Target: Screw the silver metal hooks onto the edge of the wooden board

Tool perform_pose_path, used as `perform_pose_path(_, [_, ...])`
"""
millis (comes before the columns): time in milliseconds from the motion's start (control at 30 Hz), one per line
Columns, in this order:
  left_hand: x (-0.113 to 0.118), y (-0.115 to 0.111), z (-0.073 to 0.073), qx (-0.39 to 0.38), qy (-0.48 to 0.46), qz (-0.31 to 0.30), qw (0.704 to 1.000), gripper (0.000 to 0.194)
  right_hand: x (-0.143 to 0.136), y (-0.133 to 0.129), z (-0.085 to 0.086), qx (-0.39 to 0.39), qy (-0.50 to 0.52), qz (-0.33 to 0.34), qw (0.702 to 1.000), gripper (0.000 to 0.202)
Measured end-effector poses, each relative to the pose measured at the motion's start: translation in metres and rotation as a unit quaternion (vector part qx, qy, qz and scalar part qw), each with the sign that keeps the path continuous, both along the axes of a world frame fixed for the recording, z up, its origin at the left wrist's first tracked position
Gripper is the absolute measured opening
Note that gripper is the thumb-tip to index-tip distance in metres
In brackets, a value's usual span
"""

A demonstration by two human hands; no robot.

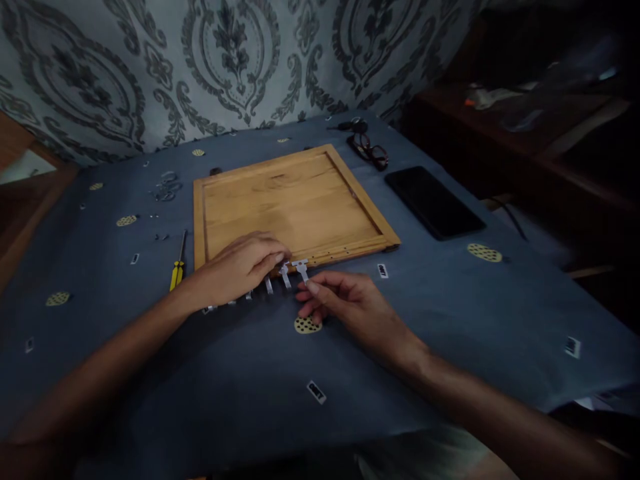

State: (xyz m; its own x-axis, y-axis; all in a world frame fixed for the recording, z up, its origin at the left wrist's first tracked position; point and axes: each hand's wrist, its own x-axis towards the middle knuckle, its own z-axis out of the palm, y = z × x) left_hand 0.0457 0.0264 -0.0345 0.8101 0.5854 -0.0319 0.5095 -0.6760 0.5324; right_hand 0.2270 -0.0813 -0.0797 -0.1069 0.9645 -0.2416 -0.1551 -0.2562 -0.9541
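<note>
A wooden framed board [285, 200] lies flat on the cloth, and a row of small metal hooks [269, 285] hangs along its near edge. My right hand [350, 303] pinches the lower end of one metal hook [301, 268], whose wide top lies against that edge. Over the near-left part of the frame rests my left hand [245, 260], with thumb and fingertips drawn together beside the hooks; whatever they hold is hidden. Small holes show in the frame to the right of the held hook. A yellow-handled screwdriver [177, 272] lies left of the board.
Loose metal hooks [167, 187] and tiny screws [161, 237] lie left of the board. To its right are a black phone [434, 202], eyeglasses [369, 151] and keys [353, 125]. A blue patterned cloth [240, 393] covers the surface, with a patterned curtain [280, 60] behind.
</note>
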Motion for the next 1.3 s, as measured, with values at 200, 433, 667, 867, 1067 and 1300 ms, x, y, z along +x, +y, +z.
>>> perform_pose_path(200, [-0.0014, 0.0038, -0.0028, -0.015, 0.004, -0.004, 1.000, 0.031, 0.0034, 0.0018, -0.0009, 0.005, -0.011, 0.007, 1.000, 0.028])
perform_pose_path(433, [0.0004, 0.0053, 0.0000, -0.032, 0.005, -0.011, 0.999, 0.029, 0.0066, 0.0051, -0.0005, 0.002, -0.019, 0.031, 0.999, 0.022])
perform_pose_path(667, [-0.0006, 0.0056, -0.0005, -0.042, 0.001, -0.011, 0.999, 0.027, 0.0066, 0.0062, -0.0010, -0.017, -0.002, 0.027, 0.999, 0.024])
perform_pose_path(867, [-0.0009, 0.0062, -0.0008, -0.048, 0.001, -0.010, 0.999, 0.027, 0.0037, 0.0059, 0.0002, -0.020, -0.015, 0.016, 1.000, 0.023])
perform_pose_path(1067, [-0.0001, 0.0062, -0.0012, -0.049, -0.001, -0.009, 0.999, 0.026, -0.0005, 0.0060, 0.0058, -0.046, -0.031, 0.005, 0.998, 0.024])
perform_pose_path(1300, [0.0001, 0.0068, -0.0033, -0.048, -0.014, -0.010, 0.999, 0.026, -0.0019, 0.0064, 0.0060, -0.053, -0.025, -0.009, 0.998, 0.026])
